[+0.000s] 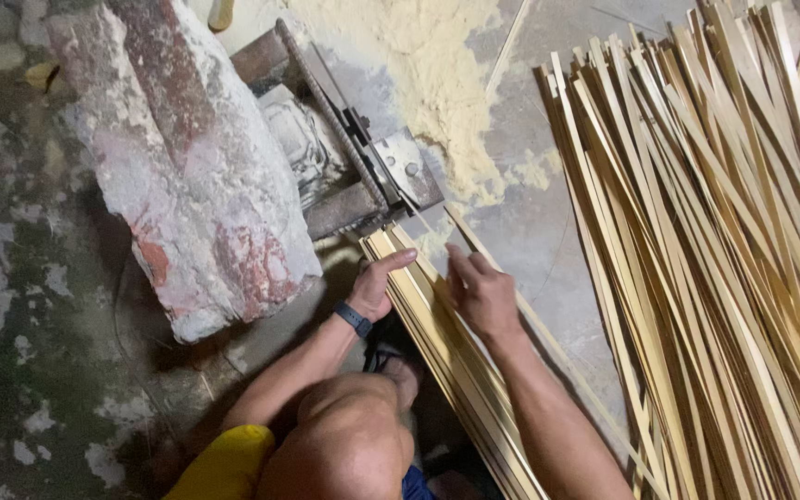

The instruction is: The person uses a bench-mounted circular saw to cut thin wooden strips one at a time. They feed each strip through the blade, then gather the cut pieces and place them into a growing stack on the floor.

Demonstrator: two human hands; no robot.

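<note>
- Left hand [377, 282] rests against the near side of a bundle of bamboo strips [446, 356], fingers stretched out along its top edge and thumb tucked below; it presses on the bundle rather than closing round it.
- Right hand [481, 294] lies on the far side of the same bundle, fingers loosely curled over the strips with the index finger pointing forward; whether it pinches a single strip cannot be told.
- Between the two hands, the bundle runs from the person's lap up to the fingertips, its front end just short of a metal cutting machine [363, 157].
- Ahead of the hands, that machine sits beside a rough block of brick and plaster [187, 176], which lies well to the left of the left hand.
- Beyond the machine, a heap of pale sawdust [437, 74] covers the concrete floor [530, 231].
- Right of the right hand, well apart from it, a large loose pile of split strips [724, 259] fans across the floor.
- On the left wrist sits a dark wristband [353, 318].
</note>
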